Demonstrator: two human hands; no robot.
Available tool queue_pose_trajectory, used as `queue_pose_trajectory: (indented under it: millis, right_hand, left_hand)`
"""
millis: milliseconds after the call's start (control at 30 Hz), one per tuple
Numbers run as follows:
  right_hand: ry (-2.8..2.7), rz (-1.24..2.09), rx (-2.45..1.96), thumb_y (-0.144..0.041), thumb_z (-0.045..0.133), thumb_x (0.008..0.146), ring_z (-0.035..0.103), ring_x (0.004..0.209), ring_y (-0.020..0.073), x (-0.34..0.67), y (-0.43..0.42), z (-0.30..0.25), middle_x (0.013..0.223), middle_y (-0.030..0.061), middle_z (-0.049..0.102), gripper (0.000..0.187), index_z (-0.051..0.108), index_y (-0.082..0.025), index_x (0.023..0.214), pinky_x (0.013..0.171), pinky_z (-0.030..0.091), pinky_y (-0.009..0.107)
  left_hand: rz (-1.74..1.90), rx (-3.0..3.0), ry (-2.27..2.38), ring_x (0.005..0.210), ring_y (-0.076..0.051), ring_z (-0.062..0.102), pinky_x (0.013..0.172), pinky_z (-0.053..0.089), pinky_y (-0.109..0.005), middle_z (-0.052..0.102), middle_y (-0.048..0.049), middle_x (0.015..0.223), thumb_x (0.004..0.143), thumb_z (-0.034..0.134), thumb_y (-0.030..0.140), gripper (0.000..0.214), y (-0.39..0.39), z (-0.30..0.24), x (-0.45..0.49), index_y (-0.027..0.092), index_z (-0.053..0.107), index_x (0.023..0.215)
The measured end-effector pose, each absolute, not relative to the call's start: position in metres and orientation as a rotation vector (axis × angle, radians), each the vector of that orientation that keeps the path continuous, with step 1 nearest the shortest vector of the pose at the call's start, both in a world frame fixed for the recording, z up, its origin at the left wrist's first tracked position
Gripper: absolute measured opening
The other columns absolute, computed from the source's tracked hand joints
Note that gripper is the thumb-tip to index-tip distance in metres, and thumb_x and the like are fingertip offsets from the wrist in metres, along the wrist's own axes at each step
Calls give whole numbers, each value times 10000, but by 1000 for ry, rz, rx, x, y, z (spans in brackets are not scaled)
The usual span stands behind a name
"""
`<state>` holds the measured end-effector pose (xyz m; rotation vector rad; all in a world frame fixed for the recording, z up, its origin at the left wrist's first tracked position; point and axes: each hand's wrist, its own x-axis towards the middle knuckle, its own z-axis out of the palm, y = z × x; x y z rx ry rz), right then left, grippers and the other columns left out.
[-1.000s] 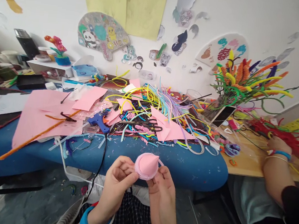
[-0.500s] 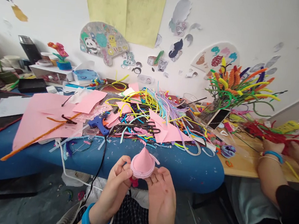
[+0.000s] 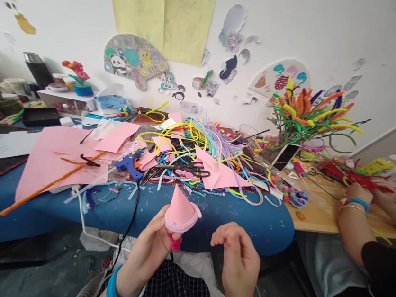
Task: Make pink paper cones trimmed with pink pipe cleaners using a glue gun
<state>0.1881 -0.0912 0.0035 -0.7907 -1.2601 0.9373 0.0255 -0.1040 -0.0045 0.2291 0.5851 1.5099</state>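
Observation:
My left hand (image 3: 151,248) is closed on a small pink paper cone (image 3: 179,206) with a fuzzy pink rim, held upright in front of the blue table edge (image 3: 246,225). A bit of red-pink fuzz (image 3: 175,242) pokes out below the cone at my fingers. My right hand (image 3: 238,263) hangs just right of the cone, apart from it, fingers curled with nothing visible in them.
The blue table carries pink paper sheets (image 3: 58,151), a blue glue gun (image 3: 130,165) with a black cord hanging down, scissors (image 3: 195,171) and a heap of pipe cleaners (image 3: 212,145). On the right, another person's hands (image 3: 360,195) work red pipe cleaners at a wooden table beside a pipe-cleaner bouquet (image 3: 309,113).
My left hand has turned the cone upright so its tip points up. My right hand has let go of it and drawn away to the right.

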Motion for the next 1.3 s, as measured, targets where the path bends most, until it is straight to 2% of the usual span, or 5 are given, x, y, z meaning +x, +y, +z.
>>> queue_pose_trajectory:
  millis: [100, 600, 833, 1000, 1300]
  right_hand:
    - [-1526, 679, -851, -115, 561, 943, 619, 774, 132, 187, -94, 4, 821, 4, 665, 161, 671, -221, 891, 696, 494, 231]
    - [-1728, 280, -784, 3, 593, 885, 649, 835, 151, 165, -91, 3, 891, 47, 682, 243, 638, -190, 1026, 788, 521, 254]
    - [-1708, 664, -832, -133, 430, 987, 546, 801, 144, 164, -93, 0, 861, 8, 557, 140, 517, -229, 932, 726, 465, 256]
    - [-1462, 990, -838, -269, 273, 1066, 524, 791, 142, 169, -94, 0, 847, -11, 532, 253, 491, -253, 938, 748, 436, 271]
    - [-1559, 968, -1047, -417, 389, 1019, 392, 519, 118, 177, -62, -14, 565, -51, 410, 440, 432, -218, 629, 508, 325, 251]
  left_hand:
    - [1470, 247, 558, 599, -103, 544, 564, 488, -217, 650, 5, 717, 614, 875, 278, 243, -104, -2, 29, 138, 689, 682]
    - [1499, 343, 586, 576, -91, 525, 551, 452, -198, 599, 28, 694, 769, 743, 256, 194, -105, -6, 31, 173, 632, 905]
    - [1571, 345, 713, 586, -96, 547, 522, 459, -191, 617, 34, 721, 739, 761, 231, 240, -107, 1, 30, 194, 595, 909]
    - [1588, 261, 716, 561, -86, 552, 519, 488, -192, 627, 36, 722, 675, 808, 246, 280, -106, 3, 24, 177, 626, 876]
    - [1693, 311, 755, 655, -95, 582, 599, 494, -195, 665, 30, 774, 723, 803, 239, 283, -108, 3, 25, 203, 615, 931]
